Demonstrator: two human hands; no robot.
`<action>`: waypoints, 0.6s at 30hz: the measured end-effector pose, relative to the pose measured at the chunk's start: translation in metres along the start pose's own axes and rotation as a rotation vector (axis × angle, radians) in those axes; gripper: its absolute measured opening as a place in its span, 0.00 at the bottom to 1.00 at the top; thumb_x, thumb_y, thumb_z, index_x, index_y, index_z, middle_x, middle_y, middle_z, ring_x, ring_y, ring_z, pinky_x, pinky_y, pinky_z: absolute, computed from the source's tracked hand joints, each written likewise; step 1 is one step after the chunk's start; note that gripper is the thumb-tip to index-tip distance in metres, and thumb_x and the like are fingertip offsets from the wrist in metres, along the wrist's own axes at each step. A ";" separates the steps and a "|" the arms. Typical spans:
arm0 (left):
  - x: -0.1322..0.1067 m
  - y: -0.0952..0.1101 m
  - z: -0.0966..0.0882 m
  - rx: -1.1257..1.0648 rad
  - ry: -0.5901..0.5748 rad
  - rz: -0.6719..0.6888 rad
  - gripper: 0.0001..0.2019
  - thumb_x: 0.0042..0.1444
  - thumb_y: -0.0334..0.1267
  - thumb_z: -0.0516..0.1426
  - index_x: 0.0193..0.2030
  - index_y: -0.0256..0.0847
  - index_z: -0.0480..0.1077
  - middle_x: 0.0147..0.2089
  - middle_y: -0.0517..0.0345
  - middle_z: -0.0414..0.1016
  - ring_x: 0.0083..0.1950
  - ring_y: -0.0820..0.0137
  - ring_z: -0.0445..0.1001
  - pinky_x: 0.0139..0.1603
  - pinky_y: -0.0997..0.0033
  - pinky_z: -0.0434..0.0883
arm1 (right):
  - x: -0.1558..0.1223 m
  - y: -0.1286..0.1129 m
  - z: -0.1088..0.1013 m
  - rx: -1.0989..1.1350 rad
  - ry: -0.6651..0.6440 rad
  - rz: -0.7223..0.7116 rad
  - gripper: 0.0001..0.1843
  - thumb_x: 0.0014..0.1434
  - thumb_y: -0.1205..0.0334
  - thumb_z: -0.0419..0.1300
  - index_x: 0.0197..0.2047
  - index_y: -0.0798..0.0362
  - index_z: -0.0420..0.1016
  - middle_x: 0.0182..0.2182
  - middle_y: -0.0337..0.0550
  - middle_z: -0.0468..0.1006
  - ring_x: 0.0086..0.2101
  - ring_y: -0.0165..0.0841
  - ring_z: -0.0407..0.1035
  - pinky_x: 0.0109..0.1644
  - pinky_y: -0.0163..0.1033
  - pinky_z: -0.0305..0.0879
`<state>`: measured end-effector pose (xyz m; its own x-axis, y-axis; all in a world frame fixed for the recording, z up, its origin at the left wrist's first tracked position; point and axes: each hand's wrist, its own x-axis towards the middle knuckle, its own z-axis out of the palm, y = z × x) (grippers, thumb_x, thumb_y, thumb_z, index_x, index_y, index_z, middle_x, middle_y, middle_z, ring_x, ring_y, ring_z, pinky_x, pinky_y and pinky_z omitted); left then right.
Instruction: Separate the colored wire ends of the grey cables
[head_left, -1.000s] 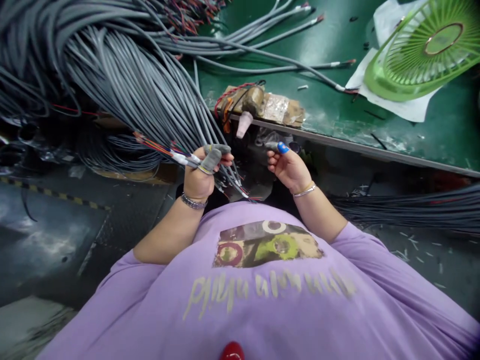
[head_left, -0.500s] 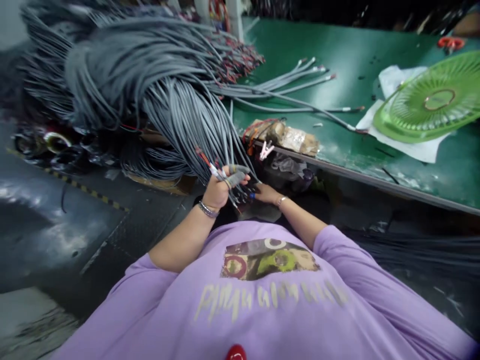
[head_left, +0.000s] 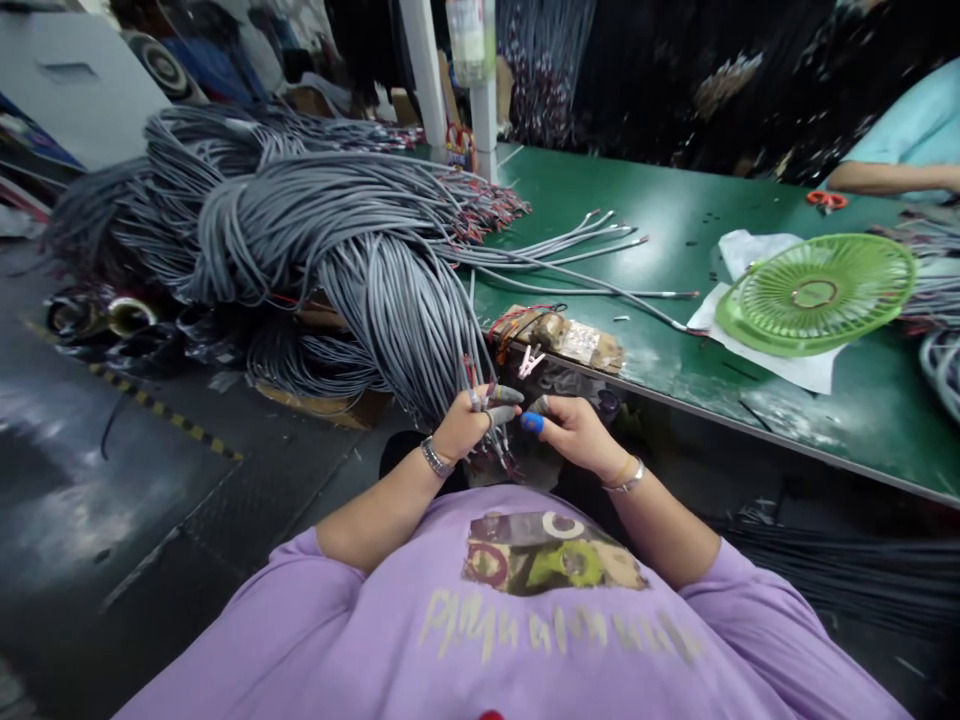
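Note:
My left hand (head_left: 466,428), with grey coverings on its fingers, is closed around the ends of a few grey cables; red wire tips (head_left: 469,368) stick up behind the fingers. Close to its fingertips is my right hand (head_left: 581,432), thumb and index finger pinched together. A blue cover sits on that thumb, and whatever lies in the pinch is too small to make out. Behind my left hand, a thick bundle of grey cables (head_left: 397,310) drapes down over the table's edge. More stripped cable ends (head_left: 499,462) dangle below the hands.
On the green table (head_left: 645,190) several loose cables (head_left: 570,285) point right. A green fan (head_left: 814,295) lies on white paper; orange-handled scissors (head_left: 826,200) are farther back. A taped block (head_left: 585,342) and a pink clip (head_left: 530,361) sit at the front edge. Another person's arm (head_left: 892,178) shows at far right.
My right hand has risen from among the hanging cable ends to meet my left fingertips, now pinched. My left hand keeps its hold on the cables. The view has tilted upward.

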<state>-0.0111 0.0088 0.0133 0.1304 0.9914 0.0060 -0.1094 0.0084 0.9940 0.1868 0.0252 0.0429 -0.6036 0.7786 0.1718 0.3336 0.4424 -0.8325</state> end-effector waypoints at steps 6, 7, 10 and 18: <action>-0.001 -0.009 0.005 0.338 -0.060 0.178 0.03 0.47 0.32 0.62 0.30 0.36 0.74 0.28 0.58 0.76 0.32 0.70 0.72 0.38 0.69 0.71 | 0.005 -0.015 0.013 0.002 0.180 -0.322 0.08 0.62 0.59 0.59 0.38 0.54 0.75 0.28 0.40 0.73 0.28 0.29 0.65 0.34 0.34 0.62; -0.003 -0.010 0.004 0.400 -0.069 0.213 0.02 0.47 0.31 0.60 0.30 0.37 0.74 0.28 0.58 0.76 0.31 0.70 0.72 0.37 0.70 0.70 | 0.005 -0.014 0.015 0.005 0.183 -0.356 0.08 0.63 0.59 0.59 0.36 0.54 0.75 0.27 0.40 0.72 0.28 0.29 0.65 0.34 0.34 0.62; -0.012 -0.010 -0.003 0.522 -0.087 0.311 0.04 0.50 0.34 0.59 0.33 0.38 0.76 0.32 0.56 0.78 0.33 0.68 0.74 0.38 0.68 0.71 | 0.006 -0.011 0.014 0.062 0.166 -0.361 0.08 0.62 0.58 0.59 0.35 0.53 0.76 0.27 0.41 0.72 0.28 0.30 0.66 0.34 0.35 0.63; -0.052 -0.006 -0.024 0.504 0.152 0.402 0.14 0.55 0.36 0.61 0.49 0.47 0.78 0.51 0.50 0.80 0.51 0.61 0.77 0.55 0.59 0.72 | -0.016 0.016 -0.009 0.316 0.295 -0.069 0.08 0.58 0.55 0.63 0.38 0.48 0.80 0.33 0.44 0.78 0.33 0.36 0.71 0.39 0.42 0.68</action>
<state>-0.0410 -0.0398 0.0043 0.0314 0.9122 0.4086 0.3583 -0.3919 0.8473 0.2081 0.0243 0.0316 -0.3684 0.8660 0.3380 0.0341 0.3760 -0.9260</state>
